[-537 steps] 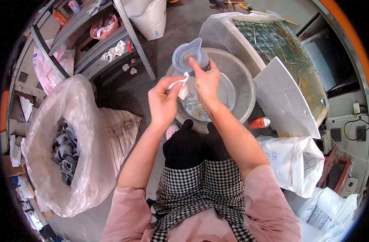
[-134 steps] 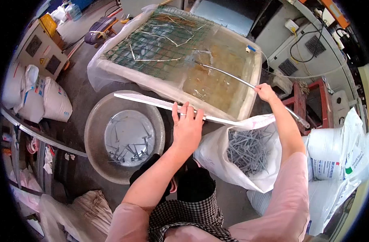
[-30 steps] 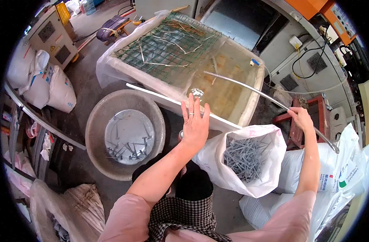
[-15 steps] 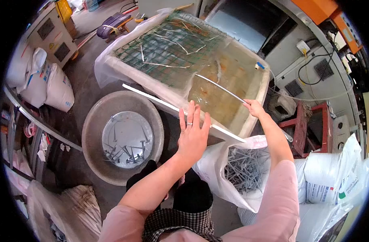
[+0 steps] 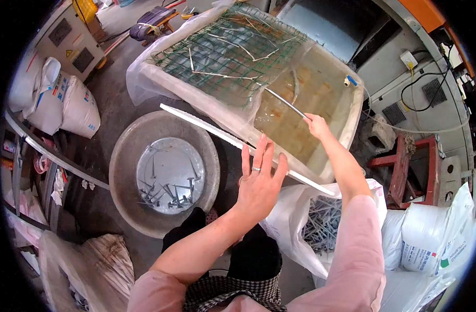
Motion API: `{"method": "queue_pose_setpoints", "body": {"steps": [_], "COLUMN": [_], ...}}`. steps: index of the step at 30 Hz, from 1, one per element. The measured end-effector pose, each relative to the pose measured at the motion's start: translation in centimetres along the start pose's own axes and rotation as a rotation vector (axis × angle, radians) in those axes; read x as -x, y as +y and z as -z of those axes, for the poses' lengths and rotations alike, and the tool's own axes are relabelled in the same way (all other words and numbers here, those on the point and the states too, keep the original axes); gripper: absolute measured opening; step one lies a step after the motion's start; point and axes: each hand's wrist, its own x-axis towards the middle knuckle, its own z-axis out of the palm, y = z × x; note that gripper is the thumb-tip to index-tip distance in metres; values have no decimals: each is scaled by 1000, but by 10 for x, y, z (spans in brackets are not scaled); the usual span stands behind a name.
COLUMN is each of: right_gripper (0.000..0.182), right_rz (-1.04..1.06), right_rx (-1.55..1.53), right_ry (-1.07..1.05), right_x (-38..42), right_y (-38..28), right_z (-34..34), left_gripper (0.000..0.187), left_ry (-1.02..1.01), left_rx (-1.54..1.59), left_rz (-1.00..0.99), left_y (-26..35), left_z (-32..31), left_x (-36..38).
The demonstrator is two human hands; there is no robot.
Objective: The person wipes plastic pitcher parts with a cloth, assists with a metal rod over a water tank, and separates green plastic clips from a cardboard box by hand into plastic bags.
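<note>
A thin metal rod (image 5: 285, 102) is gripped at its near end in my right hand (image 5: 316, 126). It slants out over the murky water of a large white tub (image 5: 347, 122), its far end by the edge of the green mesh (image 5: 217, 62). My left hand (image 5: 259, 182) is open, fingers spread, right at a long white strip (image 5: 212, 129) in front of the tub. Thin pale strips (image 5: 232, 76) lie on the mesh. Below my right forearm stands a white sack (image 5: 290, 210) full of grey plastic pieces with long stems (image 5: 321, 223).
A round grey basin (image 5: 124, 177) on the floor at left holds water and several dark stemmed pieces (image 5: 178, 195). Filled white sacks (image 5: 79, 109) stand farther left, others (image 5: 422, 234) at right. A red metal frame (image 5: 404, 171) and machine cabinets (image 5: 425, 109) border the right side.
My right hand has moved left over the tub with the rod, whose far end now reaches the mesh edge. My left hand stays spread at the white strip. The view has shifted slightly.
</note>
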Motion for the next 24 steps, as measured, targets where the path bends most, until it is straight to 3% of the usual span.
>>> {"method": "queue_pose_setpoints", "body": {"steps": [4,10,14,17,24], "right_gripper": [32,29,34,42,38], "right_rz": [-188,-254,-132,176,-11], "right_rx": [127,58,95,146,-8], "right_ry": [27,48,9,74,-125], "right_x": [-4,-26,-75,-87,-77], "right_y": [-44,-78,-50,-35,-24], "right_z": [-1,-5,-33,-36,-14], "left_gripper": [32,29,28,27,27], "left_ry": [10,8,32,32,35], "left_rx": [6,10,54,50,46], "left_rz": [-7,-1,66,42,-8], "left_y": [-3,-7,-12,-13,-10], "left_z": [-1,0,4,3,-1], "left_x": [1,3,-2,-1,-4]}}
